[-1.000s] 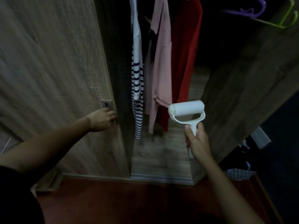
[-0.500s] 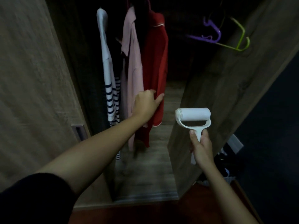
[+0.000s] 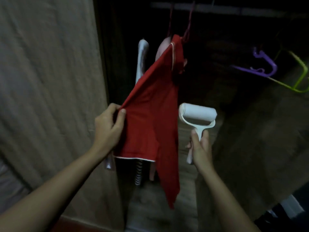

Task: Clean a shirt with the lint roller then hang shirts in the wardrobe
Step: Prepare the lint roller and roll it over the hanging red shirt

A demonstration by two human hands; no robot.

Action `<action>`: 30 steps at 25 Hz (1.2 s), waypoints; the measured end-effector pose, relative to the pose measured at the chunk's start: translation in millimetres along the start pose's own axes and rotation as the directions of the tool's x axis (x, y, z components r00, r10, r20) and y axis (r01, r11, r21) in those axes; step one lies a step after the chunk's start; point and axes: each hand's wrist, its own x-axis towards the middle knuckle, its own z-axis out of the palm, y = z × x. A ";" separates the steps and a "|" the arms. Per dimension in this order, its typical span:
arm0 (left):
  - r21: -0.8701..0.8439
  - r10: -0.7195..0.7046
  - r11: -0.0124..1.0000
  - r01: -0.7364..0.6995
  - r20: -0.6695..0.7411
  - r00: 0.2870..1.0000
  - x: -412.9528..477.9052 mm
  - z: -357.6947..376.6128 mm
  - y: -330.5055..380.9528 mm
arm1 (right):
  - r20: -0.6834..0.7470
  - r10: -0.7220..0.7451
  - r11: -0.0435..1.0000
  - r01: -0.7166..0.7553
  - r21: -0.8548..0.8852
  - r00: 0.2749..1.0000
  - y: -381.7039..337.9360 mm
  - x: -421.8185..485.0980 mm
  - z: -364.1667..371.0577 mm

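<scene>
Since the earlier frame the red shirt [image 3: 150, 118] had been drawn out to frame centre, white-trimmed, its top on a hanger. Wood-grain wardrobe door [image 3: 50, 81] filled the left; the interior was dark. Left hand [image 3: 108, 126] pinched the shirt's side edge. Right hand [image 3: 200, 146] gripped the white lint roller [image 3: 198, 114] by its handle, just beside the shirt.

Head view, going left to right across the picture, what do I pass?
wardrobe door → left hand → red shirt → lint roller → purple hanger
</scene>
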 end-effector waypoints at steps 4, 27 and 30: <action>0.062 -0.066 0.995 0.075 -0.141 0.988 25.9 -25.3 -20.9 | 0.016 -0.101 0.990 0.099 0.100 0.995 -36.1 26.8 57.9; -0.194 -0.098 0.978 0.074 -0.116 0.988 59.1 -29.9 -64.7 | 0.271 -0.191 0.981 0.186 0.045 0.943 -21.4 16.8 162.1; -0.172 -0.107 0.981 0.086 -0.118 0.987 59.5 -31.2 -68.0 | 0.384 0.016 0.999 0.003 -0.049 0.923 51.9 -59.6 165.2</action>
